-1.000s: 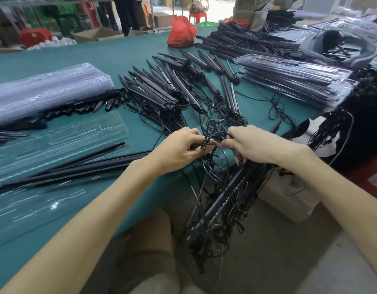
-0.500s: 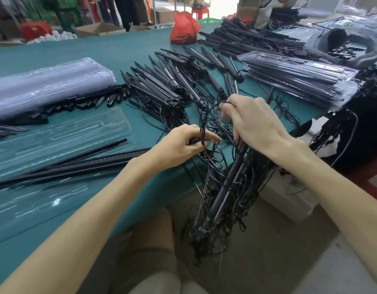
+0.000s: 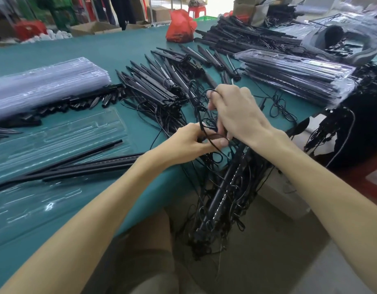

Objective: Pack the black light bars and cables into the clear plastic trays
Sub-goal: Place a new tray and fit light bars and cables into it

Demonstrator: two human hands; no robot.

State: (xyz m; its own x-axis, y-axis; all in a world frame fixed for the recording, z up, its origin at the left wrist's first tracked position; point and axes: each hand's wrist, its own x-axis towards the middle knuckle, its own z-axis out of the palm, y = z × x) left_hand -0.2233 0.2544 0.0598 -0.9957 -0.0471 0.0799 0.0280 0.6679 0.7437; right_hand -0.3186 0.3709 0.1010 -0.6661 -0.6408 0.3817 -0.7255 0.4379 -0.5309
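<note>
My left hand [image 3: 196,141] pinches a thin black cable [image 3: 206,136] at the table's front edge. Just above it, my right hand [image 3: 236,111] grips a loop of the same cable and holds it up. Below both hands, a tangled bundle of black light bars and cables [image 3: 223,198] hangs off the edge toward the floor. Two black light bars [image 3: 81,164] lie across a clear plastic tray [image 3: 56,136] on the left. Many loose light bars [image 3: 160,81] are fanned out on the green table behind my hands.
A stack of empty clear trays [image 3: 43,88] sits at the far left, with small black end pieces [image 3: 81,102] along its edge. Filled trays [image 3: 300,75] are piled at the right. A red bag [image 3: 180,26] and more bars [image 3: 247,37] stand at the back.
My right hand has risen from beside the left hand and drawn a cable loop up and away. The left hand stays near the edge, still pinching the cable.
</note>
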